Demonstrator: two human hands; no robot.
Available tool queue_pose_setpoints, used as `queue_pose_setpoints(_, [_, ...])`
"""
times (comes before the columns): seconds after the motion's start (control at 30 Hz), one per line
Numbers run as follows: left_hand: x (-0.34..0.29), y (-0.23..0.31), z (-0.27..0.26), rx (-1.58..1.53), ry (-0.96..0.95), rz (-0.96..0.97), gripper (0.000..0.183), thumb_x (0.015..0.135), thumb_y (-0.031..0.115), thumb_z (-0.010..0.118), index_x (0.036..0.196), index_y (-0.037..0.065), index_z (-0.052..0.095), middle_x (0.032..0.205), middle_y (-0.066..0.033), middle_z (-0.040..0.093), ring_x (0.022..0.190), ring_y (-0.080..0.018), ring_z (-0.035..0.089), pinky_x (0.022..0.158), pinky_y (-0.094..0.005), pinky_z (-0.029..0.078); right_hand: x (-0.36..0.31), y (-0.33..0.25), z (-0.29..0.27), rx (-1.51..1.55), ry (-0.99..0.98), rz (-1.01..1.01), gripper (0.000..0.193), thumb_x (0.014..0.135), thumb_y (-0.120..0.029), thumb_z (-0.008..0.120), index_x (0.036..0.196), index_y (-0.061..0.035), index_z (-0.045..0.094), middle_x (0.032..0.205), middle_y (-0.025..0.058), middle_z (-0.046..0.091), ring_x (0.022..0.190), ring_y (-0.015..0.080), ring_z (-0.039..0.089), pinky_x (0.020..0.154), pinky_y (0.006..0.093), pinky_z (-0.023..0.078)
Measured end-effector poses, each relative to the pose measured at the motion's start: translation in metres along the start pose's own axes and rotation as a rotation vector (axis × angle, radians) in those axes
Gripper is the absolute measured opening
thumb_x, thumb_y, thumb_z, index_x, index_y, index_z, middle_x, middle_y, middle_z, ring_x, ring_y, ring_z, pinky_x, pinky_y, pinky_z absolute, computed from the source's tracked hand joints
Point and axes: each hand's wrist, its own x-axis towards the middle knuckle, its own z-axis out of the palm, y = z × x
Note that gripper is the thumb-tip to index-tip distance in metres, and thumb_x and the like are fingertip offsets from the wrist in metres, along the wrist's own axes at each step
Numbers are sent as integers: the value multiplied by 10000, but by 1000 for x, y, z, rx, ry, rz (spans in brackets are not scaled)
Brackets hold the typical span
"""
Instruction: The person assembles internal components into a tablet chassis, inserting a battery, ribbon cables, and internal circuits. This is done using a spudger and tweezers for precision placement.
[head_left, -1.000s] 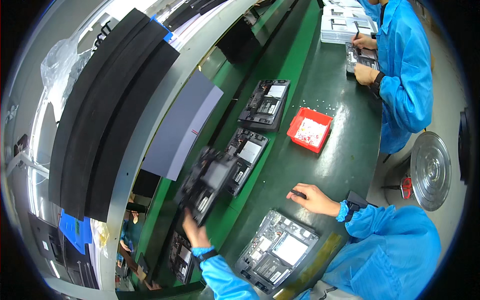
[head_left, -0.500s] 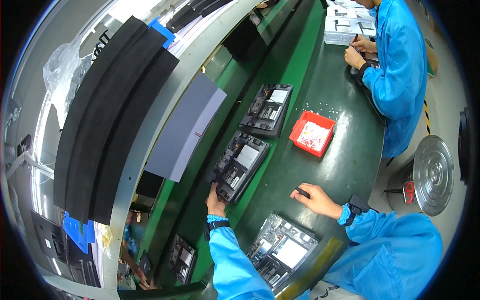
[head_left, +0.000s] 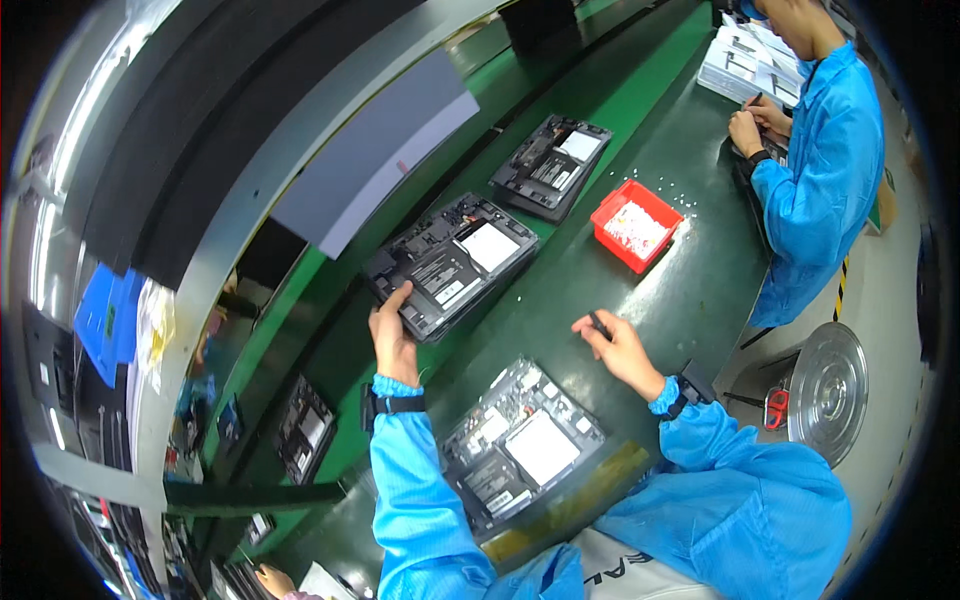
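My left hand point(head_left: 394, 338) grips the near corner of an opened laptop base point(head_left: 432, 262), its thumb on top. That base shows a black battery and a white rectangle, and lies on what looks like another base. My right hand point(head_left: 626, 352) hovers over the green bench with its fingers closed round a short black pen-like tool point(head_left: 600, 325). Directly before me another opened laptop base point(head_left: 490, 430) lies between my forearms, its circuit board, battery and white rectangle exposed.
Farther along lies another stack of laptop bases point(head_left: 548, 170). A red bin point(head_left: 610, 215) of small white pieces stands right of it, with bits scattered nearby. A co-worker in a blue sleeve point(head_left: 815, 205) works at far right. A round metal stool point(head_left: 830, 390) stands beside the bench.
The laptop base at my left hand has swung round and now lies at a different angle. The view has shifted too. My right hand keeps the black tool.
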Motion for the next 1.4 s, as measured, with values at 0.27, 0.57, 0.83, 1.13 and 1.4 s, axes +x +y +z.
queue_pose_setpoints(0.27, [-216, 27, -90, -20, 124, -31, 585, 859, 106, 783, 1391, -7, 568, 1305, -136, 676, 1118, -253, 694, 1004, -358, 544, -33, -72, 0, 32, -10, -193, 264, 1054, -207, 608, 1233, -33, 693, 996, -8, 680, 857, 79, 616, 698, 239, 467])
queue_pose_setpoints(0.57, [-327, -57, -116, -38, 273, -95, 534, 902, 99, 769, 1389, -27, 588, 1280, -138, 685, 1136, -230, 652, 1048, -335, 467, -99, -59, 35, 197, -87, -10, 320, 1002, -88, 637, 1302, 14, 683, 1087, 36, 691, 1006, 132, 645, 934, 299, 504])
queue_pose_setpoints(0.83, [-342, -39, -82, 1126, 513, 577, 536, 977, 97, 646, 1494, 12, 531, 1531, -206, 478, 1359, -368, 478, 1165, -452, 348, -72, -70, 23, -220, -88, -155, 269, 951, -123, 686, 1198, -29, 737, 980, 72, 661, 886, 157, 638, 802, 320, 509])
queue_pose_setpoints(1.13, [-343, -41, -32, 1349, -162, 744, 467, 833, 144, 817, 1287, 93, 722, 1354, -13, 684, 1104, -286, 624, 918, -422, 481, -67, -120, 4, -91, -141, -418, 333, 1077, -163, 492, 1055, 49, 748, 927, 122, 693, 824, 174, 653, 736, 338, 518])
queue_pose_setpoints(1.4, [-329, -46, -31, 1507, -201, 754, 452, 829, 222, 817, 1253, 95, 729, 1400, -9, 667, 1162, -274, 607, 959, -432, 463, -39, -112, 31, -164, -605, -467, 143, 933, -87, 773, 1053, -9, 789, 914, 107, 741, 816, 189, 700, 695, 339, 518])
